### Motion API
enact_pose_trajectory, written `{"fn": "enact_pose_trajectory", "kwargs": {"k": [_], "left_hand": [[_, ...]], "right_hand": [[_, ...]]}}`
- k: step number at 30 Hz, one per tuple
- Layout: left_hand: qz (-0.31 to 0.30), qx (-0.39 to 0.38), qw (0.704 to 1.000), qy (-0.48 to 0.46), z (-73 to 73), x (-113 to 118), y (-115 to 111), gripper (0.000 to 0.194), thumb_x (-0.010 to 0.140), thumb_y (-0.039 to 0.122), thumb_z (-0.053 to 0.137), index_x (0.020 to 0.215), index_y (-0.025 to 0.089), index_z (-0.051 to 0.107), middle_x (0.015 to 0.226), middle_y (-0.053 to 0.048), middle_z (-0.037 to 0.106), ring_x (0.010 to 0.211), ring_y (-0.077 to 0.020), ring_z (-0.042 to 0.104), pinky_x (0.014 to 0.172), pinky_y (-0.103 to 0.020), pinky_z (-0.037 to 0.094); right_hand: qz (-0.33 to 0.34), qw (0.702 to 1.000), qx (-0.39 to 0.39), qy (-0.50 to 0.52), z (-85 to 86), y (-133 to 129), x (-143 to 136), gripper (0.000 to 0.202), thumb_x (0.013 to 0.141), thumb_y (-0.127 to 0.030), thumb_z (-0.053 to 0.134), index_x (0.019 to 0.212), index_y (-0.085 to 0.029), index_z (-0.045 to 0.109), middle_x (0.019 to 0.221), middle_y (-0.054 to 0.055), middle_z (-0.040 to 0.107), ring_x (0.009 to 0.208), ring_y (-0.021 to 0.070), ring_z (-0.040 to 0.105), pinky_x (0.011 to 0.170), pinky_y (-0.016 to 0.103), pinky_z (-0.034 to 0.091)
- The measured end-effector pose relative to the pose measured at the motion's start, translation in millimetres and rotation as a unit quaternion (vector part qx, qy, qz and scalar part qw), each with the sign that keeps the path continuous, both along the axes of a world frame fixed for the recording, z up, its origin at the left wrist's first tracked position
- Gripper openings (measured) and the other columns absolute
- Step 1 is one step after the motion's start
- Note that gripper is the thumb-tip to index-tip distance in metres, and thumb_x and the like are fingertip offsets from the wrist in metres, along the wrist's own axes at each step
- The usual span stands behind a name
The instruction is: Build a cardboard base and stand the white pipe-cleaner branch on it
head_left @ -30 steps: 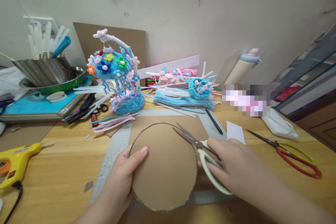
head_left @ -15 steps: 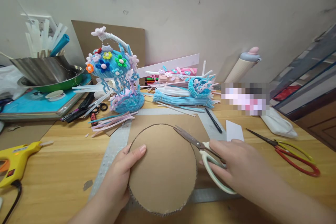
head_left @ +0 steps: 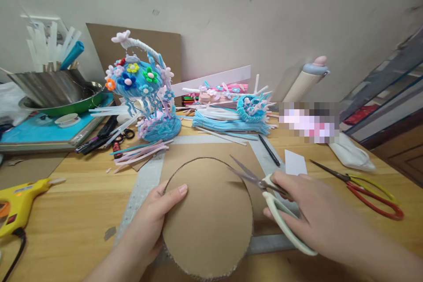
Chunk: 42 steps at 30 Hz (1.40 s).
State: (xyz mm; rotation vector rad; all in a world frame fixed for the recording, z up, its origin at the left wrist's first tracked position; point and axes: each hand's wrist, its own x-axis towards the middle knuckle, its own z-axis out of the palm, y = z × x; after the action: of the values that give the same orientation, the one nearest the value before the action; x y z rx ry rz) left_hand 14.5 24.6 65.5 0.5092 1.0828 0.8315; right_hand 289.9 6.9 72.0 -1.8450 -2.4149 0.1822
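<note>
My left hand grips the left edge of a round cardboard disc, thumb on top and the other fingers hidden beneath. In my right hand is a pair of scissors with pale green handles. Their blades are parted and point left over the disc's upper right edge; whether they touch it I cannot tell. Below the disc lies a larger cardboard sheet on a grey mat.
On the left are a yellow glue gun and a metal bowl of glue sticks. Behind stand a pipe-cleaner flower lamp and bundled blue pipe cleaners. Red-and-yellow-handled scissors and a black pen lie rightward.
My right hand has moved right and slightly down with the scissors, and their blades have opened. The disc has come a little nearer, still in my left hand.
</note>
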Motion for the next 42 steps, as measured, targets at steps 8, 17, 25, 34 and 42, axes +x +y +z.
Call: {"fn": "enact_pose_trajectory", "kwargs": {"k": [8, 17, 25, 34, 42], "left_hand": [[0.014, 0.006, 1.000, -0.023, 0.8, 0, -2, 0.048, 0.070, 0.024, 0.072, 0.116, 0.014, 0.061, 0.085, -0.012, 0.075, 0.066, -0.0270, 0.072, 0.063, -0.036, 0.057], [-0.002, 0.012, 1.000, -0.008, -0.1, -2, -1, 0.052, 0.071, 0.025, 0.071, 0.120, 0.013, 0.058, 0.081, -0.014, 0.075, 0.063, -0.0304, 0.071, 0.053, -0.037, 0.057], [0.001, -0.006, 1.000, -0.010, -1.7, -3, 0, 0.046, 0.073, 0.024, 0.068, 0.116, 0.012, 0.060, 0.076, -0.013, 0.075, 0.058, -0.0283, 0.070, 0.050, -0.035, 0.056], [-0.011, -0.024, 1.000, -0.010, -7.2, -6, 3, 0.041, 0.074, 0.026, 0.069, 0.111, 0.012, 0.062, 0.073, -0.012, 0.074, 0.057, -0.0261, 0.070, 0.049, -0.032, 0.054], [-0.025, -0.032, 0.999, -0.016, -2.5, -5, 0, 0.042, 0.074, 0.025, 0.068, 0.113, 0.012, 0.061, 0.081, -0.014, 0.075, 0.064, -0.0273, 0.071, 0.055, -0.035, 0.056]], "right_hand": [[0.007, 0.999, -0.030, -0.018, -0.7, -3, -5, 0.026, 0.083, -0.046, 0.050, 0.071, -0.024, 0.047, 0.068, 0.000, 0.058, 0.064, 0.0220, 0.050, 0.058, 0.030, 0.029], [0.020, 0.999, -0.012, -0.031, 0.9, -4, -5, 0.023, 0.082, -0.040, 0.053, 0.067, -0.024, 0.047, 0.062, -0.001, 0.057, 0.060, 0.0207, 0.050, 0.055, 0.028, 0.025], [0.032, 0.999, -0.004, -0.042, -3.4, -4, -2, 0.022, 0.082, -0.040, 0.054, 0.068, -0.024, 0.047, 0.062, -0.001, 0.057, 0.060, 0.0208, 0.052, 0.054, 0.028, 0.026], [0.042, 0.997, 0.027, -0.057, -8.5, -7, -2, 0.023, 0.084, -0.041, 0.052, 0.068, -0.024, 0.050, 0.057, -0.001, 0.058, 0.055, 0.0203, 0.054, 0.051, 0.028, 0.026], [-0.064, 0.993, 0.094, 0.010, -4.1, 2, 8, 0.032, 0.080, -0.051, 0.052, 0.064, -0.024, 0.047, 0.048, -0.002, 0.050, 0.046, 0.0171, 0.047, 0.046, 0.026, 0.024]]}}
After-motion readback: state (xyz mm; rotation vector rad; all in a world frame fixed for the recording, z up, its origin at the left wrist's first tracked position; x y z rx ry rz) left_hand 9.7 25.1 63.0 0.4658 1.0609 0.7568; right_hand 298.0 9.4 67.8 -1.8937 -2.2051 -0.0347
